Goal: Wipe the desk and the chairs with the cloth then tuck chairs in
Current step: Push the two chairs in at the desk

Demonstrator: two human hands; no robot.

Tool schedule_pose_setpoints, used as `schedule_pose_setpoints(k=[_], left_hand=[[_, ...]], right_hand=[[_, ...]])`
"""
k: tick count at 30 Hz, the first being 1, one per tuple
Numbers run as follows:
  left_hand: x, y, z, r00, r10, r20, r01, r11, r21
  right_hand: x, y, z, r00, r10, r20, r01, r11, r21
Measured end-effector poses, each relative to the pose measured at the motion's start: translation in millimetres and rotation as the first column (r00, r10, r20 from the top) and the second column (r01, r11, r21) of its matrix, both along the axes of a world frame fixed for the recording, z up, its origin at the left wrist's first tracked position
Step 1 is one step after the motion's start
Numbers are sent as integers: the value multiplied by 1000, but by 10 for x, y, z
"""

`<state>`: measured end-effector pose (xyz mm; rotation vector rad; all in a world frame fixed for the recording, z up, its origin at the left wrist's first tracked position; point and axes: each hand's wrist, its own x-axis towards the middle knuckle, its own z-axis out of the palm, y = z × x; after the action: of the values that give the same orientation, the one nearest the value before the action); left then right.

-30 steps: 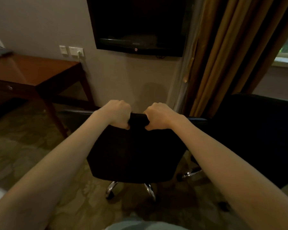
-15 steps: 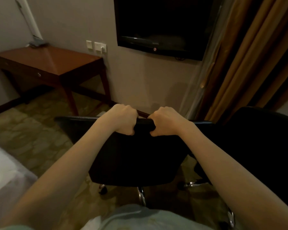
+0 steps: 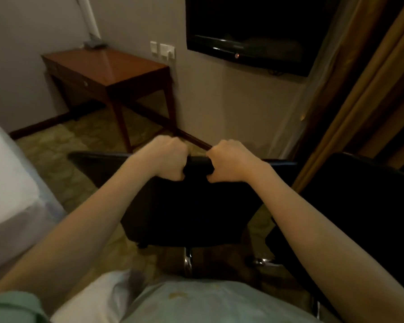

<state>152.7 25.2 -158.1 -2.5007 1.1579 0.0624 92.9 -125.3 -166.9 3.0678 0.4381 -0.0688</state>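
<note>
Both hands, the left hand [image 3: 167, 159] and the right hand [image 3: 229, 160], grip the top of the black chair [image 3: 187, 206], which sits far from the desk [image 3: 107, 66], so tucking in looks unfinished, and no cloth shows.

The second chair [image 3: 369, 206] is cut off at the right edge; its base is hidden.

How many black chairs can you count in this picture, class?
2. One black chair stands in the middle, both hands gripping its backrest top; a second chair stands at the right edge, partly cut off. Others may be out of view.
</note>
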Motion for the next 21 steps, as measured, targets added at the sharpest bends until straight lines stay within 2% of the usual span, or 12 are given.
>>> schedule_pose_setpoints(k=[8,13,17,21], left_hand=[[-335,-486,-20,971,229,-62,-235,967,-104],[-418,-547,-48,965,248,-81,-259,950,-173],[-430,-404,-70,915,385,-123,-404,866,-295],[-554,-524,-91,849,520,-88,-519,792,-321]], right_hand=[[-83,-557,-2,995,94,-16,-93,995,30],[-83,-793,-58,990,141,-4,-140,989,42],[48,-910,-33,971,236,-25,-236,972,14],[100,-1001,-63,938,344,-42,-345,938,-23]])
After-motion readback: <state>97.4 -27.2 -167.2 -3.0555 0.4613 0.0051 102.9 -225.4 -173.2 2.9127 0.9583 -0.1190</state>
